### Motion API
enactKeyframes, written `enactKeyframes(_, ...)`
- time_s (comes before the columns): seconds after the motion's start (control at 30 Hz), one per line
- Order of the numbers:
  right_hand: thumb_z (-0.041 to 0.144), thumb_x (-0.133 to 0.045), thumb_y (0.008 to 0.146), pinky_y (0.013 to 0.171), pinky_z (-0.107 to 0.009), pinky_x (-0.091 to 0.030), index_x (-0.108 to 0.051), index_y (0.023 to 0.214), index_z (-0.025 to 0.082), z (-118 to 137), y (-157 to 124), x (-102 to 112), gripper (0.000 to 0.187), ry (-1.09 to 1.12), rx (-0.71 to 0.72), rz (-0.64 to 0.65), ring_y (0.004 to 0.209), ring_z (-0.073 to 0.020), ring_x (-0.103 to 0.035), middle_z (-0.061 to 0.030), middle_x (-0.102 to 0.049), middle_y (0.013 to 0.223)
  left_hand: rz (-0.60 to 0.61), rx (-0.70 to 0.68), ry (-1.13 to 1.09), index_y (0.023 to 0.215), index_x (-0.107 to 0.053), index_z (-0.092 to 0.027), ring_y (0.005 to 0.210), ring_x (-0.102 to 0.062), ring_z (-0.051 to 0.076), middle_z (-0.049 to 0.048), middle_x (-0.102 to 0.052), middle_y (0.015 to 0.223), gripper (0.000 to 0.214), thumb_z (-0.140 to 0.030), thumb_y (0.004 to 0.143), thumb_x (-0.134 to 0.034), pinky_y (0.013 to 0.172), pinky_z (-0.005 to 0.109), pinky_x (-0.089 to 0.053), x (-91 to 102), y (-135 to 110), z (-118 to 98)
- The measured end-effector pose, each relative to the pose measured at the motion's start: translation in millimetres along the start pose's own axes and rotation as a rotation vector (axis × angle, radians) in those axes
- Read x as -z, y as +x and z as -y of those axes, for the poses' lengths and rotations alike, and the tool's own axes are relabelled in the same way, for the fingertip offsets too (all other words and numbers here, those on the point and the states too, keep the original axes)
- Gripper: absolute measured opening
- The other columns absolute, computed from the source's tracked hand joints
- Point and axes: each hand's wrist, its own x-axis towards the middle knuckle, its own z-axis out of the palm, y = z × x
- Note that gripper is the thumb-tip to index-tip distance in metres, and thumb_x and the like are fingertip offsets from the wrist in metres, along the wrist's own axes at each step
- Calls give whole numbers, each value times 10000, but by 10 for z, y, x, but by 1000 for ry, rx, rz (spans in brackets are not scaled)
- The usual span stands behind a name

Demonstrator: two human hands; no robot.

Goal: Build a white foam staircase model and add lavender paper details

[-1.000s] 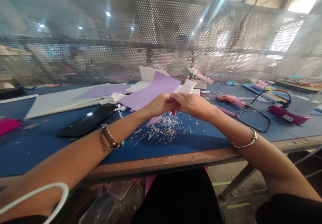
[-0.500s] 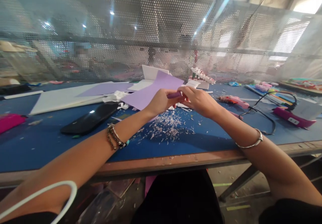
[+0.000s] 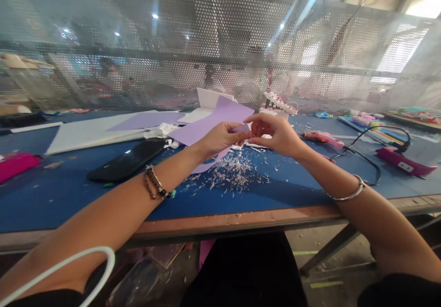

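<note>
Between my hands is a small piece of purple paper (image 3: 242,128), partly hidden by my fingers. My left hand (image 3: 222,138) is closed on it, pinching it between thumb and fingers. My right hand (image 3: 277,133) curves around its right end, fingertips at the paper and a gap inside the bent fingers. A curved purple strip (image 3: 215,162) hangs below my left hand; whether it joins the held piece I cannot tell. Behind stands a larger purple sheet (image 3: 210,119). Small pale shavings (image 3: 232,173) lie scattered on the blue table beneath my hands.
Left are a black phone-like slab (image 3: 127,161), white boards (image 3: 93,133) and a pink pouch (image 3: 21,167). To the right lie a pink glue gun (image 3: 325,139) with a black cord and a magenta case (image 3: 406,161). Perforated metal mesh (image 3: 220,31) rises behind the blue table (image 3: 292,190).
My right fingers have spread wider around the purple paper, and that hand's wrist is a little higher. The curved purple strip now shows below my left hand. The view has shifted slightly.
</note>
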Motion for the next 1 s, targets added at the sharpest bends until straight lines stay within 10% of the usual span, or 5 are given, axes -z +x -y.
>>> enactKeyframes(0.57,200,-366,911,557,-266,-297,-556,975,117,230,-52,-37,218,-1105,128,107,707,-120,-450,-72,-556,842,-228,-71,172,788,-696,-135,699,-550,141,50,-664,739,308,-426,689,-690,662,268,-406,-127,-45,44)
enactKeyframes(1.0,363,-632,764,644,-208,-439,-524,1067,122,100,-17,69,403,-228,129,79,673,-60,-520,4,-552,776,-11,18,-91,619,-667,-174,627,-527,101,-3,-605,617,251,-411,603,-746,650,249,-414,-51,-62,-38)
